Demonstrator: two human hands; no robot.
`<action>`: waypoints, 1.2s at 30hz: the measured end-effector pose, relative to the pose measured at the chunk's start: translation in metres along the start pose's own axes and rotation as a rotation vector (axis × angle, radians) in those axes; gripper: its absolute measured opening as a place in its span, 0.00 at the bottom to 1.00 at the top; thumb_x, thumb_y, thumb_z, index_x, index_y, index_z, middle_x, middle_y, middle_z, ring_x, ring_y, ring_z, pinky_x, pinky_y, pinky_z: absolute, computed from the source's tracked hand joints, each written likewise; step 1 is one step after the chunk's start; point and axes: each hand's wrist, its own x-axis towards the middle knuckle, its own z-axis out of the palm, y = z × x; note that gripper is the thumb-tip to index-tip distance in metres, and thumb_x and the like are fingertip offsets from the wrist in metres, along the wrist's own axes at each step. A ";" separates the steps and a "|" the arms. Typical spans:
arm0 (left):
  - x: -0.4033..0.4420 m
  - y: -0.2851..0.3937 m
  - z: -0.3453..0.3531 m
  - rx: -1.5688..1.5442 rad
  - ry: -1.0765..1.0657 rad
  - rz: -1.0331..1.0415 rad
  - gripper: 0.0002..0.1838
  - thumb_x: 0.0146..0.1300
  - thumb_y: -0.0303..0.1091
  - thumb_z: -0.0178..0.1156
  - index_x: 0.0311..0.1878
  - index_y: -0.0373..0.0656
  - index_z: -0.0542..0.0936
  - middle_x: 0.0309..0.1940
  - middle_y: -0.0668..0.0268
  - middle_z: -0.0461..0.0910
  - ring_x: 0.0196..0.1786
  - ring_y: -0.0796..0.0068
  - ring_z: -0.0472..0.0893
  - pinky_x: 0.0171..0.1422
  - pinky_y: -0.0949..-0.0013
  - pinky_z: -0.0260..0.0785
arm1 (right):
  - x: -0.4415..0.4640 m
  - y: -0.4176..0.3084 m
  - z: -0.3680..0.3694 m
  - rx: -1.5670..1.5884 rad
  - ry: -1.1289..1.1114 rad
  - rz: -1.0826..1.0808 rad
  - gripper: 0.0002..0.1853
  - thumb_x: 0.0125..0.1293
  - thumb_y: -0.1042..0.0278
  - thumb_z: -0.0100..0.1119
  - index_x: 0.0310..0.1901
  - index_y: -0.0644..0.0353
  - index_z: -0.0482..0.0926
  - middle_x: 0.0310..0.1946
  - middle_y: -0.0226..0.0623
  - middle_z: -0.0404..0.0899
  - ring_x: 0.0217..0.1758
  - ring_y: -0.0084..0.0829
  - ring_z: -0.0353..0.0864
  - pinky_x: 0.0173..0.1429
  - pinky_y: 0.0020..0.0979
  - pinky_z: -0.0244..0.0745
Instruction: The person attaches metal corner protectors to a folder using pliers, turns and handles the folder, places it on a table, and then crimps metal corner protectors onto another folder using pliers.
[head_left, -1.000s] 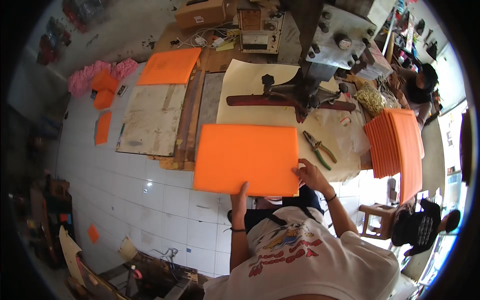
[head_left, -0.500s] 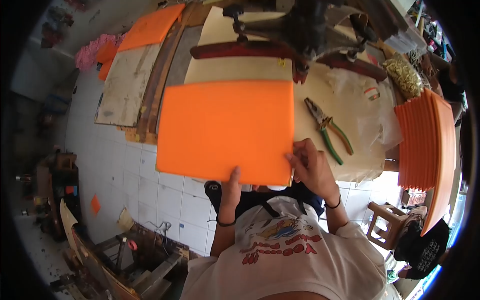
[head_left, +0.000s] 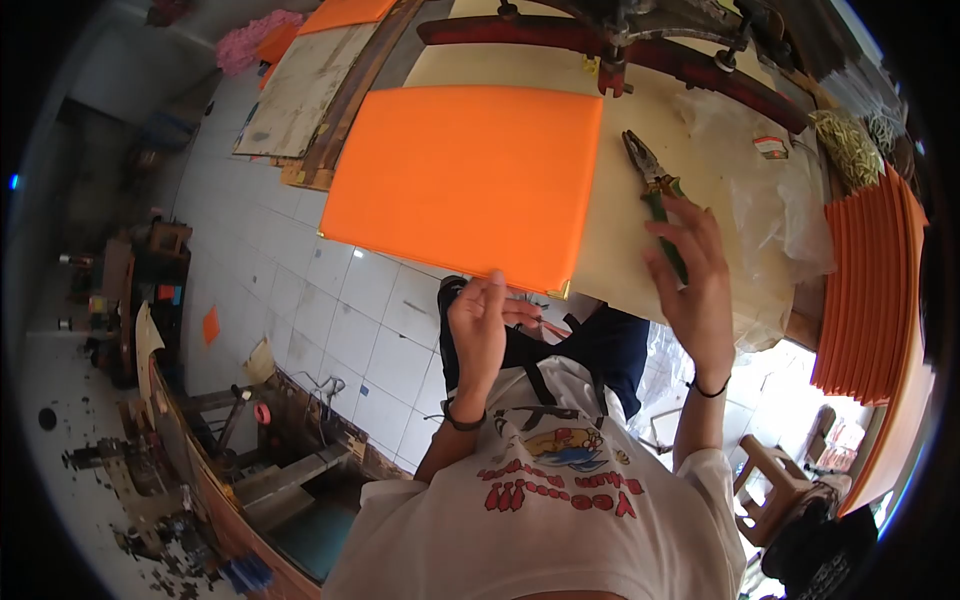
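A flat orange cover (head_left: 465, 180), like a folder, lies on the worktable with small gold metal corners at its near edge. At that near edge is my left hand (head_left: 480, 330), its thumb up against the edge and its fingers apart, not gripping it. My right hand (head_left: 700, 285) is over the green handles of the pliers (head_left: 655, 180), fingers curved and spread. Part of the handles is hidden behind the fingers. The pliers lie to the right of the cover, jaws pointing away from me.
A dark red clamp-like bar of a press (head_left: 520, 33) spans the far side of the table. At the right stands a stack of orange covers (head_left: 868, 290), with a bag of small gold pieces (head_left: 848, 148) behind it. Clear plastic (head_left: 780, 215) lies at the table's right.
My right hand has left the cover's right corner and moved right to the pliers. My left hand has loosened from the cover, which now lies farther onto the table. The view has shifted.
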 end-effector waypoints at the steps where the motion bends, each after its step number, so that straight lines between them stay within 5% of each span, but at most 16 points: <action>1: 0.004 -0.001 0.000 0.031 0.013 0.030 0.19 0.74 0.42 0.49 0.41 0.32 0.75 0.29 0.58 0.81 0.27 0.69 0.84 0.28 0.73 0.76 | -0.001 0.002 0.002 -0.028 -0.014 -0.041 0.11 0.57 0.77 0.64 0.42 0.60 0.79 0.55 0.43 0.73 0.63 0.48 0.70 0.71 0.49 0.59; 7: 0.020 -0.001 -0.010 0.116 0.093 0.159 0.21 0.74 0.46 0.49 0.38 0.34 0.75 0.27 0.58 0.80 0.24 0.72 0.82 0.26 0.73 0.76 | 0.007 -0.007 0.013 0.039 -0.094 -0.205 0.12 0.56 0.77 0.65 0.43 0.60 0.79 0.53 0.42 0.74 0.61 0.48 0.72 0.72 0.52 0.58; 15: 0.019 -0.001 -0.020 0.020 0.194 0.205 0.14 0.70 0.36 0.57 0.45 0.32 0.76 0.29 0.57 0.82 0.23 0.73 0.81 0.23 0.75 0.73 | 0.015 -0.037 0.053 0.265 -0.265 -0.231 0.20 0.52 0.76 0.69 0.49 0.62 0.78 0.55 0.47 0.70 0.58 0.48 0.73 0.63 0.45 0.68; 23: 0.005 -0.005 -0.024 -0.104 0.003 0.199 0.14 0.71 0.35 0.55 0.50 0.32 0.76 0.40 0.53 0.83 0.34 0.69 0.85 0.30 0.72 0.77 | 0.026 -0.034 0.060 0.245 -0.361 -0.301 0.25 0.46 0.74 0.74 0.49 0.57 0.79 0.60 0.43 0.68 0.60 0.45 0.68 0.64 0.41 0.66; 27: 0.006 -0.024 -0.014 -0.210 -0.346 -0.017 0.17 0.70 0.38 0.58 0.54 0.36 0.77 0.41 0.61 0.82 0.40 0.72 0.84 0.36 0.72 0.79 | 0.040 -0.027 0.071 0.325 -0.421 -0.358 0.20 0.46 0.73 0.72 0.44 0.58 0.80 0.56 0.41 0.73 0.59 0.44 0.68 0.63 0.39 0.63; 36: 0.020 -0.028 -0.007 -0.099 -0.438 0.158 0.14 0.70 0.35 0.57 0.50 0.33 0.78 0.38 0.64 0.83 0.37 0.77 0.83 0.37 0.74 0.78 | 0.043 -0.030 0.081 0.409 -0.450 -0.367 0.13 0.53 0.71 0.68 0.41 0.60 0.79 0.51 0.41 0.76 0.57 0.42 0.69 0.62 0.38 0.63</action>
